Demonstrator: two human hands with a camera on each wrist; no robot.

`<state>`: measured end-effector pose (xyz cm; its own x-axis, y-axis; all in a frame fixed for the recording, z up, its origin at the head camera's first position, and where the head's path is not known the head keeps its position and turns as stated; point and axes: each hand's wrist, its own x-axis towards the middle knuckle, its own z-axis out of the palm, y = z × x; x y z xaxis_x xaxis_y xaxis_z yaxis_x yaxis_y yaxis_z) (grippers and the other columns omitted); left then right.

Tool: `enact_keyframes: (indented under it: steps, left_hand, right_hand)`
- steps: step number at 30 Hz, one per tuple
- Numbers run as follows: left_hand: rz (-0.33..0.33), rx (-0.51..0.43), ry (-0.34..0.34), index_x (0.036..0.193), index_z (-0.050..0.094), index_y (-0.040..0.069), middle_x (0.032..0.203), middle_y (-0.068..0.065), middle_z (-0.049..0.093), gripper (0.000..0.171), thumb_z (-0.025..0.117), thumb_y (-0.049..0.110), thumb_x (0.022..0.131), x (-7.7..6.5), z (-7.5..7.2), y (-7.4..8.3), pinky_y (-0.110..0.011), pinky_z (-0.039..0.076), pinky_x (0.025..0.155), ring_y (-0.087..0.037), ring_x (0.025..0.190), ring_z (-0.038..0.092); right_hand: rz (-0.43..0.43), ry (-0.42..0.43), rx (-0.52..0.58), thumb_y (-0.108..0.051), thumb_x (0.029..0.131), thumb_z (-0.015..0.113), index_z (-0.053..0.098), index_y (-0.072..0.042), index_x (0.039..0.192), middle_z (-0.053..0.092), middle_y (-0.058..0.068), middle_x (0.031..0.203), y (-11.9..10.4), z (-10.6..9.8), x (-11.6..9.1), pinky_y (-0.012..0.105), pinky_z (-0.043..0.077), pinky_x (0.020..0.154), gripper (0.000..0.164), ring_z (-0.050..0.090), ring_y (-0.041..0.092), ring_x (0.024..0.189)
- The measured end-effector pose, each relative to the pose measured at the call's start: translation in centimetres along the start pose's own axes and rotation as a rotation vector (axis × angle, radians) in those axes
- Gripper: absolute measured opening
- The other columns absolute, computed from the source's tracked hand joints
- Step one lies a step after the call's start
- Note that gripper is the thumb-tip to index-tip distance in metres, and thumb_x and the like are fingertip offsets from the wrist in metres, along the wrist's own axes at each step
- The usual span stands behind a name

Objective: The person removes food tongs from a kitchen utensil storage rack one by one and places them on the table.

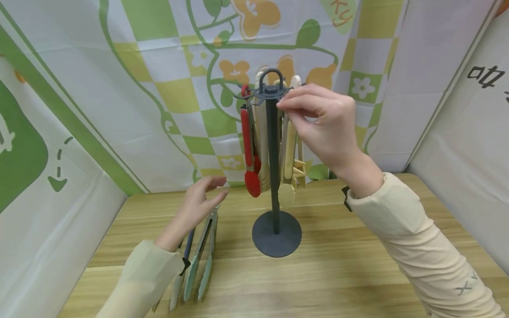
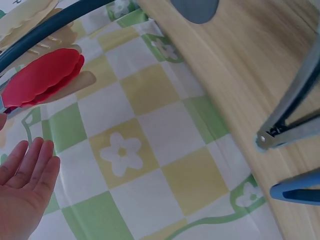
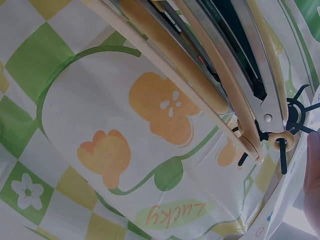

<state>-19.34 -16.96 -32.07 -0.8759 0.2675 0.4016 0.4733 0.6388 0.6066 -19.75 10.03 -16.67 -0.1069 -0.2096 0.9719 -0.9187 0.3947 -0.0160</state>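
The right hand (image 1: 326,117) is at the top of the dark stand (image 1: 274,163), thumb and fingertips drawn together beside its hook ring (image 1: 271,92); I cannot tell whether they pinch anything. The stand is upright on the wooden table (image 1: 318,274), with red tongs (image 1: 252,183) and cream tongs (image 1: 287,194) hanging from it. The left hand (image 1: 195,203), fingers loosely extended, holds nothing near the teal-tipped tongs (image 1: 205,276) lying on the table
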Motion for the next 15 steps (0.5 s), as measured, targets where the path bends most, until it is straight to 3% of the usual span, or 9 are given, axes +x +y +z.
enact_keyframes:
  steps: [8,15]
  left_hand:
    - [0.041,-0.064,0.038,0.118,0.054,-0.004,0.118,-0.018,0.057,0.034,0.062,0.011,0.088,0.7,0.41,0.28,-0.04,0.043,0.096,-0.029,0.109,0.053]
    - [0.046,-0.051,0.052,0.119,0.054,-0.002,0.118,-0.015,0.058,0.035,0.062,0.012,0.088,0.89,0.49,0.48,-0.04,0.044,0.094,-0.027,0.109,0.054]
  right_hand:
    - [0.003,0.009,0.022,0.012,0.076,0.064,0.072,0.006,0.074,0.069,0.012,0.077,0.16,0.0,-0.06,0.014,0.051,0.067,0.01,0.066,0.02,0.071]
    - [0.037,0.022,0.068,0.015,0.074,0.064,0.071,0.007,0.074,0.069,0.013,0.077,0.18,0.03,-0.1,0.017,0.053,0.067,0.011,0.066,0.021,0.073]
